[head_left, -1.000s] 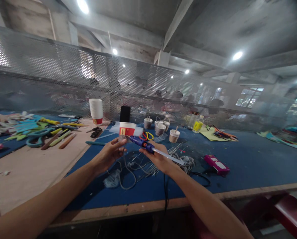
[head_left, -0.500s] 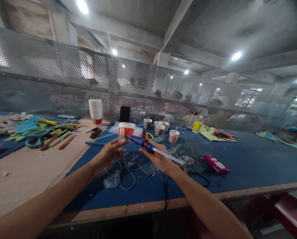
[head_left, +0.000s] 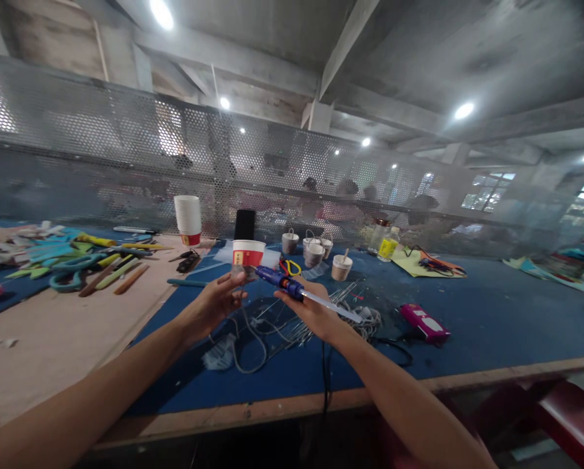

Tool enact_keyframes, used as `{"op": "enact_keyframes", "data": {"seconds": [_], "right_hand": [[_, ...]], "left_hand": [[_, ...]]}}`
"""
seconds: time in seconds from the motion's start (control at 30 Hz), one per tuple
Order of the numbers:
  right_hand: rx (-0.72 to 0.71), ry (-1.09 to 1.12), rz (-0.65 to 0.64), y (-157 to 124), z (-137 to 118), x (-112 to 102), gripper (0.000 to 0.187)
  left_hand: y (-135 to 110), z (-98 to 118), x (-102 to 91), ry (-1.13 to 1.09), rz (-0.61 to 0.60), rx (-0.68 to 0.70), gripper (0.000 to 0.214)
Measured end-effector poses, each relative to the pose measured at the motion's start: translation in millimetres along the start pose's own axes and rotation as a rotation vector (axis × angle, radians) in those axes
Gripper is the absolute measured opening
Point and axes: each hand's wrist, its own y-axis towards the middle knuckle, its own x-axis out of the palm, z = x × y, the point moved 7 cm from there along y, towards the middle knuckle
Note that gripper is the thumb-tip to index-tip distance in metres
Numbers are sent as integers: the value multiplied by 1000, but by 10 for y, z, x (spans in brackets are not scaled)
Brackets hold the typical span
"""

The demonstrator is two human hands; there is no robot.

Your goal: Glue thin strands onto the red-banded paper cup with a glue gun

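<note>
My right hand (head_left: 311, 309) is wrapped round a blue hot glue gun (head_left: 278, 281), with a long clear glue stick (head_left: 331, 306) jutting from its back end. The gun's nozzle points left, close to a small greyish piece (head_left: 240, 271) pinched in the fingertips of my left hand (head_left: 219, 301). What that piece is, I cannot make out; whether the nozzle touches it is also unclear. Just behind it stands a red and white paper cup (head_left: 249, 253). Grey cord (head_left: 253, 370) loops across the blue mat below my hands.
Several small grey cord-covered cups (head_left: 314, 253), yellow-handled scissors (head_left: 292, 268) and a black phone (head_left: 245, 225) lie beyond. Stacked paper cups (head_left: 188, 218) stand left, near modelling tools (head_left: 130, 279). At right are a magenta box (head_left: 425, 324), a yellow-labelled bottle (head_left: 388, 245) and thin wires (head_left: 306, 332).
</note>
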Motion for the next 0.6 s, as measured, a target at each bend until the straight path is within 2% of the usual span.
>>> {"op": "enact_keyframes", "data": {"seconds": [0.6], "right_hand": [[7, -10, -3, 2, 35, 6, 37]], "left_hand": [[-35, 18, 14, -25, 3, -10, 21]]}}
